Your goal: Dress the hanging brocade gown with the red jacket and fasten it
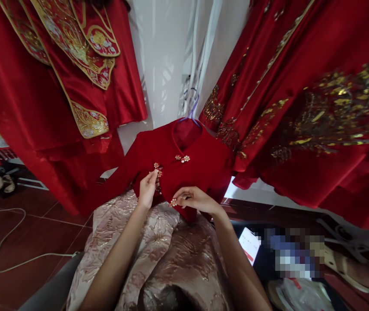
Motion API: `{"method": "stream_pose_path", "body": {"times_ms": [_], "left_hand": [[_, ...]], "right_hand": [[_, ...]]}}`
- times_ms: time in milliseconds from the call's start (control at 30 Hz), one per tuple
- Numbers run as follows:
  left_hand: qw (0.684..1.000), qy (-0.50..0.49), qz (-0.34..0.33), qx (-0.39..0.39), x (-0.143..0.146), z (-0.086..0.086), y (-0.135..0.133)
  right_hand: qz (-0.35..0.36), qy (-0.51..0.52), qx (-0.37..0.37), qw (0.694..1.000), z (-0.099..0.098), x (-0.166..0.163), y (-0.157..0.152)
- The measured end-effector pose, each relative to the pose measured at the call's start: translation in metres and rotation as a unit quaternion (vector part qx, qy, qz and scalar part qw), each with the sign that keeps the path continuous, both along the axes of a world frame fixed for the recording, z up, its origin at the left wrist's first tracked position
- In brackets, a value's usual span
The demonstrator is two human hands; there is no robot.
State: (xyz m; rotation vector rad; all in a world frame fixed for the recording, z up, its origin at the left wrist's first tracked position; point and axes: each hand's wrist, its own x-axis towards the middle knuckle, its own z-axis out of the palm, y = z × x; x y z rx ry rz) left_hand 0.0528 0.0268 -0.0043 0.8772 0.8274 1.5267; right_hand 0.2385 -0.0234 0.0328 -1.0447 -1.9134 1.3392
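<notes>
A red jacket (190,172) hangs in front of me on a purple hanger (193,113), its lower part over my lap. My left hand (148,189) pinches a gold flower clasp (159,173) on the jacket's left-side front edge. Lower down, my right hand (194,198) has its thumb and fingers closed on another flower clasp (172,202) at the jacket's overlapping flap. The collar clasp (182,159), gold with a pearl, appears fastened. Below the flap, the two front edges lie apart where the clasps are held.
Embroidered red garments hang at left (90,77) and right (316,108). Pale brocade cloth (113,233) covers my lap. A lit phone (249,245) and a clear plastic bag (304,296) lie at right. A cable (6,270) loops on the tiled floor; shoes (3,183) stand far left.
</notes>
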Motion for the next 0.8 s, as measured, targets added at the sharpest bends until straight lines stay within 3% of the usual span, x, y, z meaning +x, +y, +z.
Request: {"method": "stream_pose_path", "body": {"times_ms": [233, 300, 400, 467, 567, 700, 800], "left_hand": [[0.999, -0.022, 0.038, -0.017, 0.007, 0.007, 0.002], [1.0, 0.001, 0.022, -0.002, 0.01, 0.013, 0.001], [0.993, 0.099, -0.013, 0.066, 0.016, 0.028, 0.001], [0.97, 0.189, 0.003, 0.153, 0.02, 0.042, 0.003], [0.889, 0.347, 0.044, 0.294, 0.024, 0.065, 0.006], [0.704, 0.584, 0.091, 0.394, 0.023, 0.088, 0.01], [0.581, 0.684, 0.112, 0.426, 0.022, 0.101, 0.013]], "right_hand": [[0.009, 0.014, -0.008, 1.0, -0.004, -0.003, 0.0], [0.013, 0.015, -0.016, 1.0, -0.002, -0.002, -0.001], [0.029, 0.0, -0.027, 0.999, 0.005, 0.001, -0.004], [0.043, -0.014, -0.04, 0.998, 0.009, 0.005, -0.007], [0.059, -0.031, -0.063, 0.996, 0.014, 0.012, -0.01], [0.069, -0.052, -0.074, 0.993, 0.015, 0.018, -0.011], [0.065, -0.068, -0.07, 0.993, 0.017, 0.022, -0.012]]}}
